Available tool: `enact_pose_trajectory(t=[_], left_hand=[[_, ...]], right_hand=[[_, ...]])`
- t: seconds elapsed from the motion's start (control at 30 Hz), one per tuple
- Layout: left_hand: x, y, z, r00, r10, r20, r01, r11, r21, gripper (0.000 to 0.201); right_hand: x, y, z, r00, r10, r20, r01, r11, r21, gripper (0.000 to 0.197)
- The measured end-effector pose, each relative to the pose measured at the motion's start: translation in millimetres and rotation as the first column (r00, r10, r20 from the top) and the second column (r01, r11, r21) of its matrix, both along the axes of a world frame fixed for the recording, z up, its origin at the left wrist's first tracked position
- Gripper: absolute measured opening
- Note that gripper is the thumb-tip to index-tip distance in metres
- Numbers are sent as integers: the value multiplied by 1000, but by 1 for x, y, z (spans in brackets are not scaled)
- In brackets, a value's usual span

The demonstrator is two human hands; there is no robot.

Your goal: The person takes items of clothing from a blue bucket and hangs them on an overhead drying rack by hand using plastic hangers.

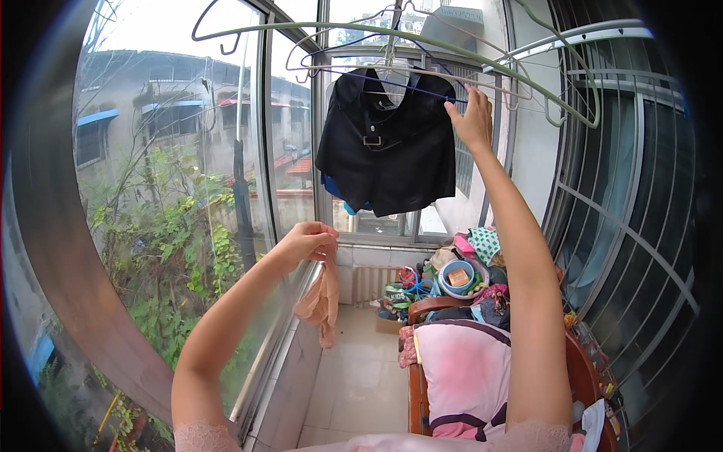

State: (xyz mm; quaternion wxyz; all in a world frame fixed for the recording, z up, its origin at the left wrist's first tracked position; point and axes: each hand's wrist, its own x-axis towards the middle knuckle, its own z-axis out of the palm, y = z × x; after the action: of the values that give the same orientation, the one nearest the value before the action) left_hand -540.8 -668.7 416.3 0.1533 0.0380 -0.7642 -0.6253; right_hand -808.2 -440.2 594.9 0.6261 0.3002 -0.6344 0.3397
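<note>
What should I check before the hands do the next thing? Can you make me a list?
1. Left hand holding the beige cloth: ok, pinched near its top.
2. Cloth spread out flat: not ok, it hangs bunched.
3. Cloth dry: cannot tell.
4. Right hand gripping the purple hanger firmly: cannot tell, though the fingers are at its end.
5. Black shorts up off the floor: ok, they hang high.

The head view looks forward from close behind both hands.
</note>
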Motion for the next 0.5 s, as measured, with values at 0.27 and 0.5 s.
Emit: enact_pose_trajectory(t=[0.27, 0.5], left_hand=[[19, -32, -19, 994, 93, 50, -62, 899, -433, 21], [40, -30, -17, 895, 440, -73, -134, 109, -985, 14]], right_hand=[[-40, -14, 70, 930, -10, 367, -21, 997, 79, 52], [4, -39, 49, 403, 856, 324, -708, 516, -481, 23]])
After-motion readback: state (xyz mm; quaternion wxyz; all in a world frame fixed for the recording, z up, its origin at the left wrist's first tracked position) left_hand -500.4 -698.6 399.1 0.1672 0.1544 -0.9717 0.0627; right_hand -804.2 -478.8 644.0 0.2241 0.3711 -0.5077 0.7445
